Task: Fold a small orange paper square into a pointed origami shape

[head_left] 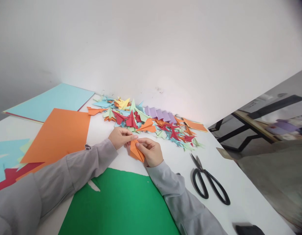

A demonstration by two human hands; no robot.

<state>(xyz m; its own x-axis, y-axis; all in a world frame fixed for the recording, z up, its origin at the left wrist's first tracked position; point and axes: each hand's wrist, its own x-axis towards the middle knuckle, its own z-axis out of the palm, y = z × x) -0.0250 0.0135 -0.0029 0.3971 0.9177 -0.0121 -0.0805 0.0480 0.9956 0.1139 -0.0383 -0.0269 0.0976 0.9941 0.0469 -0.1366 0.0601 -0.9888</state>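
A folded piece of orange paper (pixel 136 151) is held between both hands above the white table, its creased end pointing down toward me. My left hand (pixel 121 137) pinches its upper left end with thumb and forefinger. At the right side, my right hand (pixel 151 151) grips the paper with thumb on top and fingers curled behind. Just beyond the hands lies a heap of small folded paper pieces, including an orange paper plane (pixel 147 126), a red one (pixel 131 120) and a yellow one (pixel 122 103).
Open black-handled scissors (pixel 201 169) lie at the right. A green sheet (pixel 119 204) is under my forearms. Left are an orange sheet (pixel 60 133), a light blue stack (pixel 52 99) and paper scraps. Purple pleated paper (pixel 160 115) rests by the wall. A black object (pixel 249 229) sits bottom right.
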